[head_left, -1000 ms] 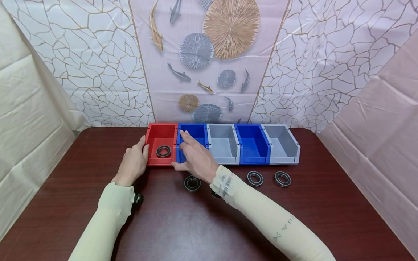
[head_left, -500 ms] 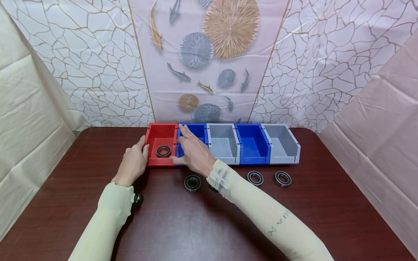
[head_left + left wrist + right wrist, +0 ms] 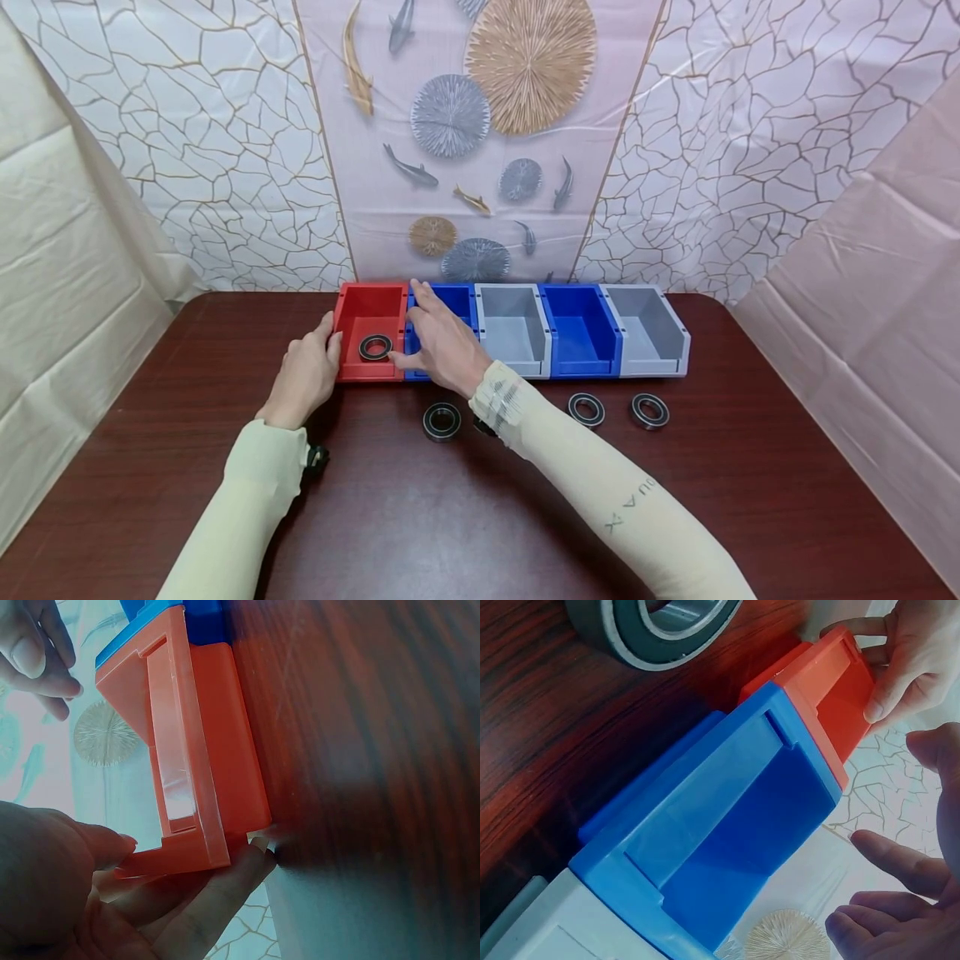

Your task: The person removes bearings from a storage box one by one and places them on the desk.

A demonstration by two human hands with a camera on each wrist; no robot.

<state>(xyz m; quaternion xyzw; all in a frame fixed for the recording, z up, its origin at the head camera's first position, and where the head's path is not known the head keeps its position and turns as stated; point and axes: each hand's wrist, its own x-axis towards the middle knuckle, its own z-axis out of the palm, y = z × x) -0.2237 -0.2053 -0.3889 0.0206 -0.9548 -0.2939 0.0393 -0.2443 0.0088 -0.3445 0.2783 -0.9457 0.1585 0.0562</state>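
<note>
A red storage bin (image 3: 367,304) stands at the left end of a joined row, with a ring-shaped ball bearing (image 3: 375,347) lying inside it near the front. My left hand (image 3: 303,371) grips the bin's outer left side. In the left wrist view its thumb (image 3: 112,844) is at the side wall's edge and its fingers lie along the outside. Over the neighbouring blue bin (image 3: 705,817) hovers my right hand (image 3: 447,342), fingers spread and thumb toward the red bin, holding nothing. The right wrist view shows those fingers (image 3: 900,866) apart from the bins.
Right of the blue bin follow a grey bin (image 3: 513,325), another blue bin (image 3: 581,329) and a grey bin (image 3: 645,329). On the brown table (image 3: 420,533) in front lie bearings (image 3: 442,422), (image 3: 586,410), (image 3: 649,411); the right wrist partly hides a dark object (image 3: 483,427). Patterned cloth hangs behind.
My right hand has shifted slightly left and away from me over the blue bin. My left hand, the bins and the bearings have stayed in place.
</note>
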